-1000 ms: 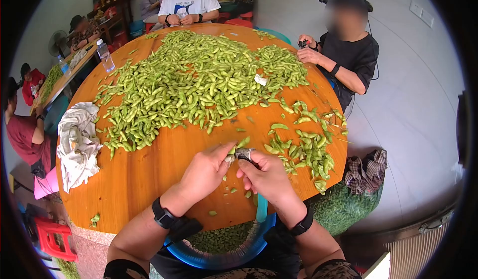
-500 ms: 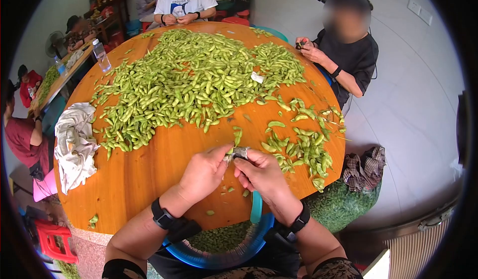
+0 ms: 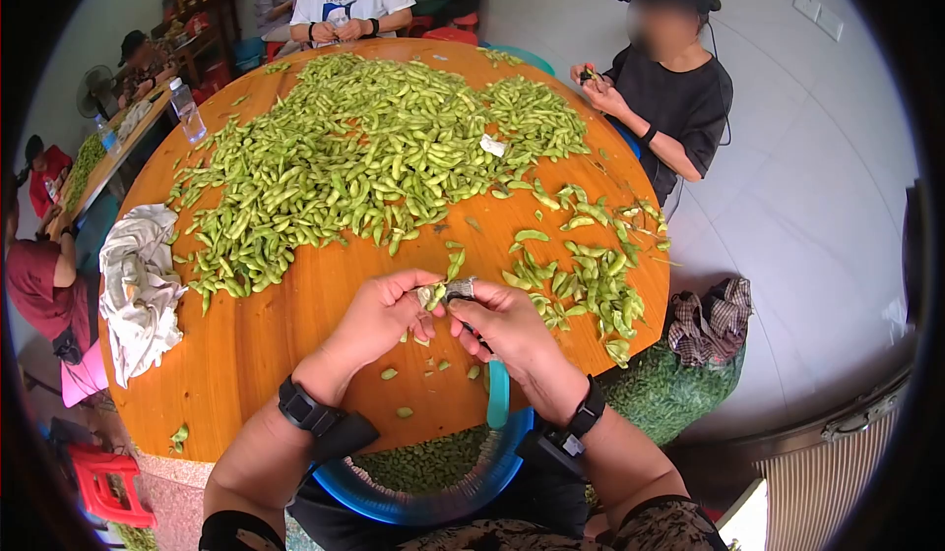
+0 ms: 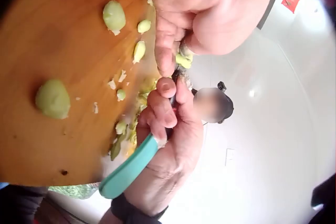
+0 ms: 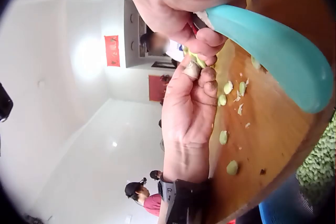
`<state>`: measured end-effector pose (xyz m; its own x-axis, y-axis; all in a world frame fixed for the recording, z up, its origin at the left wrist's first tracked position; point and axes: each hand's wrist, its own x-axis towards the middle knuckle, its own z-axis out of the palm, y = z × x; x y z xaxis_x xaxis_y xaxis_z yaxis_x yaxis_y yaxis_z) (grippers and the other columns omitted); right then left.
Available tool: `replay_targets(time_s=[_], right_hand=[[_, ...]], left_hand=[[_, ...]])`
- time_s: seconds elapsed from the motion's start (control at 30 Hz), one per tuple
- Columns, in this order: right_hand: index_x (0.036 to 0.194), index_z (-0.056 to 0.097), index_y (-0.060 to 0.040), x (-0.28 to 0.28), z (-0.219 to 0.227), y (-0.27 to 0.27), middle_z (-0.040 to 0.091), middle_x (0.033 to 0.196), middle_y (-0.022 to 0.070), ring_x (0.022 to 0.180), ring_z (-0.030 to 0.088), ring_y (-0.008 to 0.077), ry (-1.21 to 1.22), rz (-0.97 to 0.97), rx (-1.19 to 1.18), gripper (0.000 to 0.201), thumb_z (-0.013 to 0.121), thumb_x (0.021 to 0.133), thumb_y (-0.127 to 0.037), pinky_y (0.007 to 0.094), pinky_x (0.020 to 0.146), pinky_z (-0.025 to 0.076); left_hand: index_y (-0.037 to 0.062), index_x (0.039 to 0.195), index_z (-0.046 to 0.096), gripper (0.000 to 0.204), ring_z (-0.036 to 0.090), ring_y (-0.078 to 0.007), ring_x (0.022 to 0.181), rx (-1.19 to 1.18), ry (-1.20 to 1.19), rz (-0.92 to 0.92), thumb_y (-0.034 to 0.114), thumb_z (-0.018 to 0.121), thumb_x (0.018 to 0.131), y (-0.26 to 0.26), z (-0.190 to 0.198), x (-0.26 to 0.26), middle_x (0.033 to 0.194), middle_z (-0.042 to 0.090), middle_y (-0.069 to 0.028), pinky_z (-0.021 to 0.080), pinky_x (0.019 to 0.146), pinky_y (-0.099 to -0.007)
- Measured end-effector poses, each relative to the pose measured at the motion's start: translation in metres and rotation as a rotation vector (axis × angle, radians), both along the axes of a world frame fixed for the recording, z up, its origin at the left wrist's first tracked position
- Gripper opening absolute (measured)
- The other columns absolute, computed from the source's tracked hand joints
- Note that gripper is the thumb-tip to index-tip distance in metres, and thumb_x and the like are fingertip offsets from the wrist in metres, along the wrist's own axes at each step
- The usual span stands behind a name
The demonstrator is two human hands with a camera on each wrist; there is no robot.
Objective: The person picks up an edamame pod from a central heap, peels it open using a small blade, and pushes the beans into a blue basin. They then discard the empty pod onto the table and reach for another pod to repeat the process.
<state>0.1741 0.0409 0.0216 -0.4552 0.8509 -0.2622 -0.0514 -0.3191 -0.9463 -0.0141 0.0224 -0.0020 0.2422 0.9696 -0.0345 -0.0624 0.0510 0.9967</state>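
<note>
A main heap of edamame pods [image 3: 345, 157] covers the far middle of the worktop [image 3: 256, 354], with a paper scrap [image 3: 492, 146] on its right part. Right and nearer lies a smaller group of pods [image 3: 600, 280]; along the left edge lies a cloth [image 3: 138, 285], with a water bottle [image 3: 187, 113] farther back. Before the heap, a pod [image 5: 192, 70] sits between the left fingers [image 4: 165, 58] and the right fingers [image 4: 163, 109]. Below the near edge is a basin [image 3: 394, 515] with shelled beans [image 3: 423, 464] in it. Right of the worktop, a second cloth [image 3: 711, 323] lies on a sack [image 3: 679, 389]; a stool [image 3: 103, 487] stands on the left.
</note>
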Motion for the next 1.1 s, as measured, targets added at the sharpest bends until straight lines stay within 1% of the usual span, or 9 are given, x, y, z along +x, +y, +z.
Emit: replay_targets(time_s=[0.13,0.23,0.3,0.33,0.37,0.43,0.47,0.53,1.1], right_hand=[[0.091,0.065,-0.0055,-0.001,-0.003,0.003,0.058,0.066,-0.0016,0.046,0.05,0.0045,-0.085,-0.01,0.056,0.01,0.057,0.092,-0.011,0.0197,0.037,0.035],[0.092,0.065,-0.0054,-0.005,0.003,-0.001,0.059,0.067,-0.0012,0.047,0.051,0.0047,-0.137,-0.047,0.146,0.01,0.057,0.092,-0.011,0.0197,0.038,0.036],[0.092,0.065,-0.0053,-0.006,0.008,-0.004,0.059,0.068,-0.001,0.047,0.051,0.0049,-0.141,-0.055,0.17,0.01,0.057,0.092,-0.012,0.0196,0.038,0.037],[0.092,0.065,-0.0048,-0.006,0.012,-0.005,0.06,0.069,-0.0004,0.047,0.052,0.0051,-0.127,-0.064,0.18,0.01,0.057,0.092,-0.012,0.0195,0.038,0.037],[0.092,0.065,-0.0043,-0.007,0.015,-0.007,0.061,0.07,0.0002,0.048,0.053,0.0053,-0.112,-0.075,0.188,0.011,0.057,0.092,-0.012,0.0194,0.038,0.037],[0.092,0.065,-0.0039,-0.007,0.02,-0.011,0.062,0.071,0.0007,0.049,0.054,0.0056,-0.095,-0.066,0.176,0.011,0.057,0.092,-0.012,0.0194,0.038,0.038],[0.092,0.065,-0.0034,-0.007,0.021,-0.013,0.063,0.072,0.0013,0.049,0.056,0.0058,-0.082,-0.054,0.159,0.011,0.057,0.092,-0.011,0.0194,0.038,0.038],[0.094,0.065,-0.0029,-0.006,0.017,-0.015,0.064,0.073,0.0018,0.05,0.057,0.0061,-0.088,-0.04,0.165,0.011,0.058,0.092,-0.011,0.0196,0.038,0.038],[0.101,0.065,-0.002,-0.016,0.013,-0.026,0.061,0.068,0.0028,0.05,0.055,0.0077,-0.241,-0.088,0.358,0.015,0.055,0.089,-0.004,0.0241,0.047,0.045]], left_hand=[[0.0013,0.121,0.056,0.027,0.06,-0.0073,0.068,-0.154,-0.154,0.039,0.003,0.046,0.096,0.002,0.006,0.002,0.087,0.064,-0.0028,0.051,0.063,-0.0217],[-0.0006,0.125,0.054,0.034,0.061,-0.0095,0.069,-0.009,0.002,0.045,-0.004,0.047,0.092,-0.003,0.001,0.006,0.089,0.063,-0.0042,0.052,0.064,-0.0237],[0.0007,0.13,0.05,0.04,0.062,-0.0086,0.073,0.202,0.339,0.078,-0.003,0.053,0.09,-0.004,-0.003,0.006,0.089,0.064,-0.006,0.052,0.065,-0.0238],[0.002,0.132,0.048,0.044,0.066,-0.0157,0.075,0.241,0.417,0.087,-0.002,0.055,0.089,-0.008,0.006,0.008,0.088,0.065,-0.0117,0.054,0.066,-0.0285],[0.002,0.132,0.048,0.044,0.066,-0.0157,0.075,0.246,0.419,0.086,-0.002,0.055,0.089,-0.008,0.006,0.008,0.088,0.065,-0.0117,0.054,0.066,-0.0285],[0.0028,0.133,0.047,0.047,0.067,-0.0292,0.077,0.576,0.619,0.146,-0.002,0.055,0.086,-0.008,0.003,0.009,0.09,0.065,-0.0181,0.055,0.067,-0.0363],[0.0028,0.133,0.047,0.047,0.067,-0.0292,0.077,0.578,0.617,0.147,-0.002,0.055,0.086,-0.009,0.006,0.009,0.09,0.065,-0.0181,0.055,0.067,-0.0363],[0.0042,0.135,0.044,0.052,0.064,-0.0383,0.081,0.61,0.749,0.17,-0.001,0.055,0.084,-0.013,0.012,0.01,0.094,0.064,-0.022,0.054,0.069,-0.043],[0.0003,0.114,0.052,0.029,0.062,-0.0404,0.07,0.616,0.856,0.2,0.003,0.054,0.085,-0.017,0.018,0.014,0.081,0.063,-0.0214,0.051,0.06,-0.0467]])
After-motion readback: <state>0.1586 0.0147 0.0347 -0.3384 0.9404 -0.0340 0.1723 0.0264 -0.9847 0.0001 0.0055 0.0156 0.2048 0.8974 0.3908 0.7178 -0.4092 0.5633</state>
